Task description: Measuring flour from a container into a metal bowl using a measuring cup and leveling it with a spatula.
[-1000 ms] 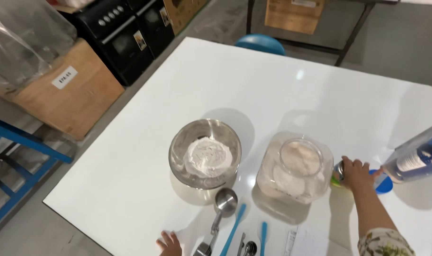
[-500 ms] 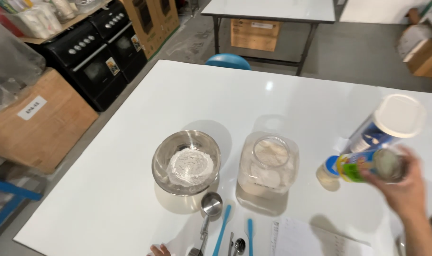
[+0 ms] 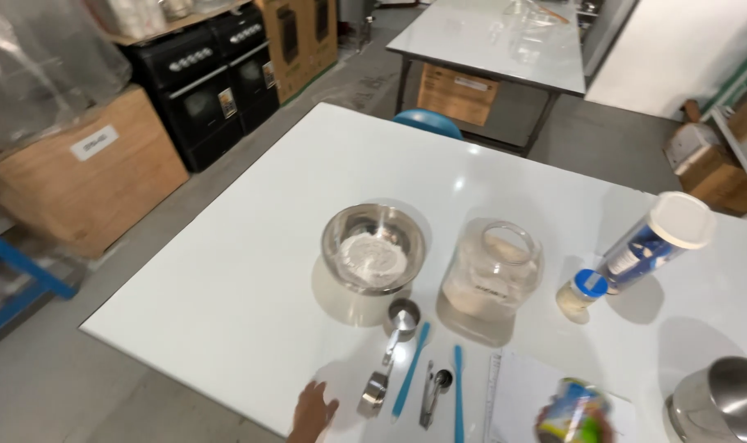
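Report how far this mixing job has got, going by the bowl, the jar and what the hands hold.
Done: white powder already sits in the steel bowl. In hand: the right hand holds a small colourful container near the paper; the left hand rests at the table edge by the measuring cups. Left: the glass jar remains partly full, and the blue-capped bottle stands closed.

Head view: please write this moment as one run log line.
left hand: flat on white table, beside measuring cups | right hand: holds colourful container | steel bowl: white powder
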